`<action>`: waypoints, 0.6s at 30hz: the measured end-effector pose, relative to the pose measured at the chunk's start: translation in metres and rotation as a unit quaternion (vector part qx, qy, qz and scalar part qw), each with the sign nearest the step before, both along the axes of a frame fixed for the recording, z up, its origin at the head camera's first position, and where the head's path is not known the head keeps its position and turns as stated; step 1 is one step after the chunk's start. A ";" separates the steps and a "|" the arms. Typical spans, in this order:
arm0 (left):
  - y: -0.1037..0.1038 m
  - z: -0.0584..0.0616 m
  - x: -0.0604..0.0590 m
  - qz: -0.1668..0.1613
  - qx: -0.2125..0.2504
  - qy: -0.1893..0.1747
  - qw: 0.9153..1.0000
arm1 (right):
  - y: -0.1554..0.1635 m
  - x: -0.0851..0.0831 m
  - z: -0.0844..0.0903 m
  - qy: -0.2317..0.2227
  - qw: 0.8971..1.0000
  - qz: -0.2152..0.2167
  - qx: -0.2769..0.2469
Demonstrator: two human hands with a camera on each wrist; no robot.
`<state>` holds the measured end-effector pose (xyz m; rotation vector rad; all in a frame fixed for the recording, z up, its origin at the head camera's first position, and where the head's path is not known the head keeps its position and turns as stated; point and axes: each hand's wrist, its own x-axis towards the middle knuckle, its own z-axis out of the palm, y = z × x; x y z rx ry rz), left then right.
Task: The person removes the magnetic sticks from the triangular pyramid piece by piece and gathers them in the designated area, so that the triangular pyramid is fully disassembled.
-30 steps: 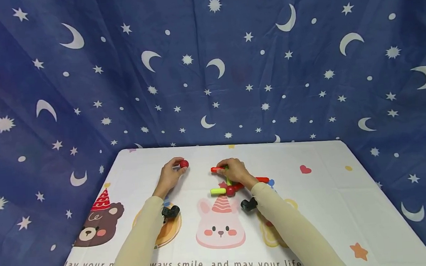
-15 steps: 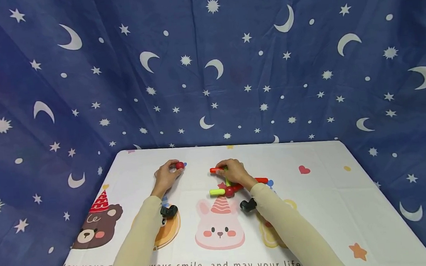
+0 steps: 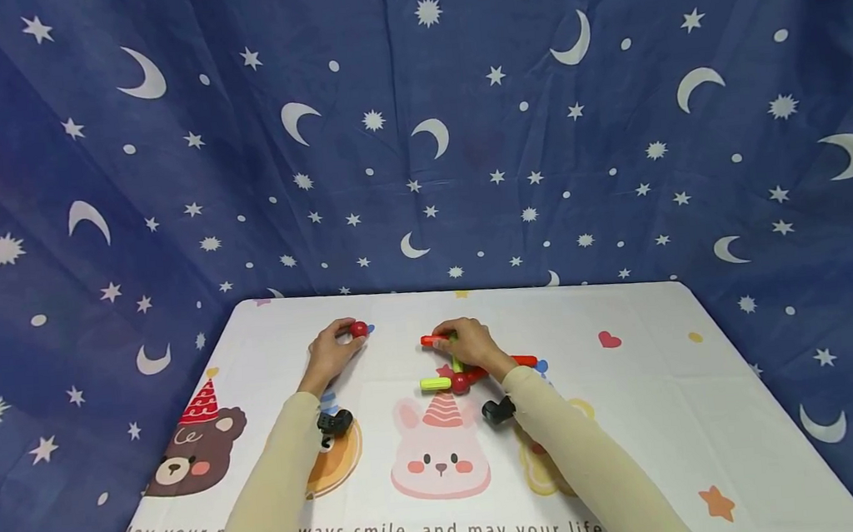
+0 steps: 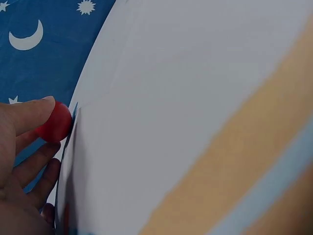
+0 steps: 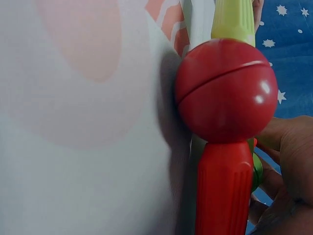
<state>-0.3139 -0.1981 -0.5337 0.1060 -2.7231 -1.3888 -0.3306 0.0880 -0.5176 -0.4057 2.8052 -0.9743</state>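
My left hand point(image 3: 331, 350) pinches a small red ball point(image 3: 359, 330) at the far left of the white mat; in the left wrist view the red ball point(image 4: 54, 122) sits at the fingertips point(image 4: 34, 110). My right hand point(image 3: 466, 342) grips a toy frame of sticks and balls: a red stick point(image 3: 432, 341) pokes out to its left, a yellow-green stick point(image 3: 436, 383) joins a red ball point(image 3: 461, 383) below it, and another red stick point(image 3: 520, 361) runs right. The right wrist view shows that red ball point(image 5: 225, 88) close up, with a red stick point(image 5: 222, 188) and a yellow-green stick point(image 5: 234, 19).
The white table mat point(image 3: 634, 417) carries cartoon prints: a bear point(image 3: 196, 447), a rabbit point(image 3: 439, 449), a small red heart point(image 3: 610, 338). Black wrist cameras point(image 3: 334, 424) sit on both forearms. A blue cloth with stars and moons point(image 3: 416, 133) hangs behind and around the table.
My left hand with the red ball drew slightly left and back from the frame. The right hand and the stick frame stayed put.
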 end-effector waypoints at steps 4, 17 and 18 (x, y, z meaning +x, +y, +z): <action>-0.003 0.000 0.001 0.000 0.018 -0.008 1.000 | 0.003 0.001 0.000 -0.002 1.000 0.000 -0.011; -0.008 0.009 0.010 0.007 0.059 0.009 0.998 | 0.015 0.010 0.018 0.023 0.998 -0.002 -0.059; -0.007 0.010 0.011 0.007 0.064 0.014 0.998 | 0.016 0.011 0.019 0.027 0.998 -0.002 -0.058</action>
